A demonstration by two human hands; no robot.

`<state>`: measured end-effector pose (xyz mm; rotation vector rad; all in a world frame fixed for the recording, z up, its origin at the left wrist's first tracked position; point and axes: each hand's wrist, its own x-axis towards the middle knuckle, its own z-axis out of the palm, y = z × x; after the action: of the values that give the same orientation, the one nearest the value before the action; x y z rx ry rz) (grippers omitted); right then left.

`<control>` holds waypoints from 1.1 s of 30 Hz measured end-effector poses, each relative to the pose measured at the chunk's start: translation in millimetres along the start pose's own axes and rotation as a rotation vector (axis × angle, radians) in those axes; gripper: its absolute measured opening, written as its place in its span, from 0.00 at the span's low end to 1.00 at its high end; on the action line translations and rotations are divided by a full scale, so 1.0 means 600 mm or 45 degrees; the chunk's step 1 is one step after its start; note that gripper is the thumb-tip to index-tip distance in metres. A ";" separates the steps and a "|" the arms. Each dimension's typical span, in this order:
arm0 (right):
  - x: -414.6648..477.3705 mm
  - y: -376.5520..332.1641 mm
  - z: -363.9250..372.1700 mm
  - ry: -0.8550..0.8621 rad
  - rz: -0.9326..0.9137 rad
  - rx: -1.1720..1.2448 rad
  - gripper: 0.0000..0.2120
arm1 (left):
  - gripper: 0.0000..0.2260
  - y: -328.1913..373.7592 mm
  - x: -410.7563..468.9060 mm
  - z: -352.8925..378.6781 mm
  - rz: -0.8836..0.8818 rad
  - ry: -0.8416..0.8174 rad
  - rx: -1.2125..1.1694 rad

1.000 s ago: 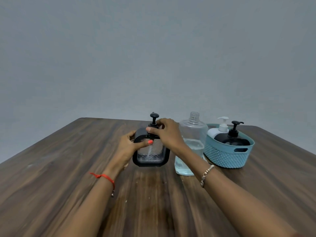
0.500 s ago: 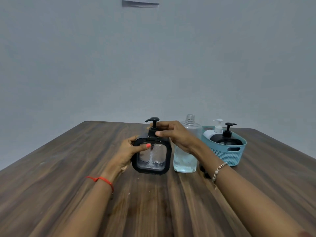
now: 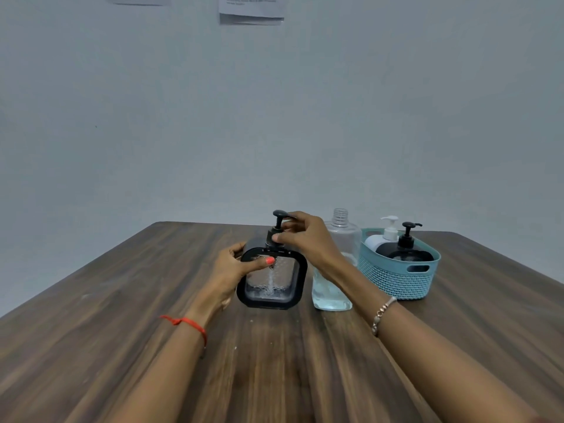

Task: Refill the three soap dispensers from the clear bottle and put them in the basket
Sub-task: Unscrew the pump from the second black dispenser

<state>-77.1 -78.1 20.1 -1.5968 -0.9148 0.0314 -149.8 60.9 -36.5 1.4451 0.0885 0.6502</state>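
Gripping a square soap dispenser (image 3: 271,296) by its black frame, a person's left hand (image 3: 230,270) wraps round the dispenser's left side with the thumb laid across the clear front panel. The right hand (image 3: 305,239) pinches the black pump (image 3: 278,222) at its collar, fingers curled over the pump head. The dispenser stands upright near the middle of a dark wood-grain worktop (image 3: 122,331), with a little bubbly clear liquid showing at its bottom.

Just to its right, partly behind the right wrist, stands the clear bottle (image 3: 331,293). It is uncapped with its threaded neck bare, and it holds pale liquid to roughly half its height. Further right sits a teal basket (image 3: 396,280) with a woven pattern and a cut-out handle; whether it touches the bottle cannot be told. Inside it stand two more pump bottles — a white dispenser (image 3: 388,232) and, in front of it, a black dispenser (image 3: 407,239) — both upright.

A red thread (image 3: 186,322) circles the left wrist, a beaded bracelet (image 3: 381,314) the right. Behind the worktop rises a plain pale wall (image 3: 274,117) with two sheets of paper (image 3: 251,10) fixed at the top edge of the view — their print too small to read.
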 end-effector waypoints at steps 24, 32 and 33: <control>0.010 -0.005 -0.058 0.108 -0.169 0.418 0.17 | 0.15 -0.022 -0.012 -0.044 -0.124 0.203 -0.137; -0.066 0.131 -0.027 -0.242 -0.410 -0.513 0.14 | 0.11 -0.023 -0.003 -0.056 -0.099 0.413 -0.176; -0.069 0.152 -0.024 -0.319 -0.418 -0.627 0.15 | 0.11 -0.022 -0.002 -0.054 -0.092 0.416 -0.180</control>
<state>-50.3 -109.2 -72.3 -1.8962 -1.4546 -0.2464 -160.2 89.0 -54.3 1.1853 0.3419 0.8124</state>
